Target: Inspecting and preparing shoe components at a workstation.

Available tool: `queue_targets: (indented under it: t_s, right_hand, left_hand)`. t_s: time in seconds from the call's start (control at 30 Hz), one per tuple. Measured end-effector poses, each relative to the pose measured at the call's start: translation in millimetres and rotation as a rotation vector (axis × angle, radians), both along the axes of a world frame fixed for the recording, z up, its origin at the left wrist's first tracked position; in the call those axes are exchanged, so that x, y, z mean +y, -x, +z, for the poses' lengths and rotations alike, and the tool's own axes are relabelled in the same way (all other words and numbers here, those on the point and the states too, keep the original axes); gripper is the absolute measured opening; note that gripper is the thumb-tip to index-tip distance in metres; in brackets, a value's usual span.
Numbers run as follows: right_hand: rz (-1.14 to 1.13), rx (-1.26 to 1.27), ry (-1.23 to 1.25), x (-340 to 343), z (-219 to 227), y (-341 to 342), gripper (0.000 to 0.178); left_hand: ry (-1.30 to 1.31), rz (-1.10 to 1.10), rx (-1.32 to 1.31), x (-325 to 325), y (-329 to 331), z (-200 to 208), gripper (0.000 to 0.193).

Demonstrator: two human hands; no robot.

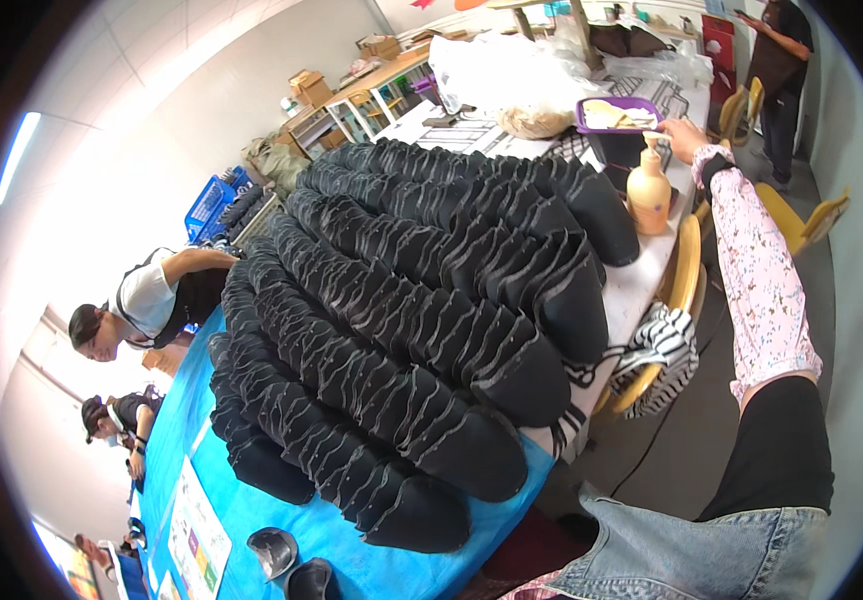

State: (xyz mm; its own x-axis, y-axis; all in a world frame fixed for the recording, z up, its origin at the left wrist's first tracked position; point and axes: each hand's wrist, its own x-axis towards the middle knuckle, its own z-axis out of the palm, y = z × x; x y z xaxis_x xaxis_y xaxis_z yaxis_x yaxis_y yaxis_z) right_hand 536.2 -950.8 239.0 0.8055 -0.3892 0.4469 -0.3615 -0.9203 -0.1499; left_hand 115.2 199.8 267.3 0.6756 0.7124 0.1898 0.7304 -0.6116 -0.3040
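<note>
My right hand (pixel 686 139) reaches out at the far right side of the table, its arm in a pink floral sleeve cover. Its fingertips come up to the corner of a purple basket (pixel 581 117) and the pump head of an orange-yellow pump bottle (pixel 649 196). Whether they grip either one, I cannot tell. Pale pieces (pixel 619 113) lie in the basket. In front of me, long rows of nested black, curved, cup-like pieces (pixel 401 290) with rough edges cover much of the table. My left hand is out of view.
Two loose cup pieces (pixel 272 552) and a printed sheet (pixel 199 525) lie on the blue cover (pixel 351 560). Yellow chairs (pixel 801 225) and a striped cloth (pixel 663 355) stand along the right side. Two people (pixel 151 300) work at the left; another person (pixel 779 90) stands far right.
</note>
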Motion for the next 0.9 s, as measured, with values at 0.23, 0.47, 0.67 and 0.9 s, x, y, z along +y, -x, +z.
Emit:
queue_targets:
  t_s: [0.23,0.47,0.67,0.9]
  right_hand:
    - [-0.002,0.099,0.347,-9,-23,-49,0.031]
    - [0.197,-0.149,0.647,-91,-45,-79,0.016]
    - [0.240,0.022,0.230,-69,-46,-80,0.023]
    - [0.201,-0.158,0.348,-52,-17,-63,0.011]
  left_hand:
    - [-0.011,-0.005,-0.186,-16,30,-1,0.029]
    - [0.059,-0.033,-0.259,-38,26,-17,0.024]
    - [0.089,0.101,-0.237,-75,24,9,0.029]
    - [0.213,0.073,-0.286,-79,4,-3,0.031]
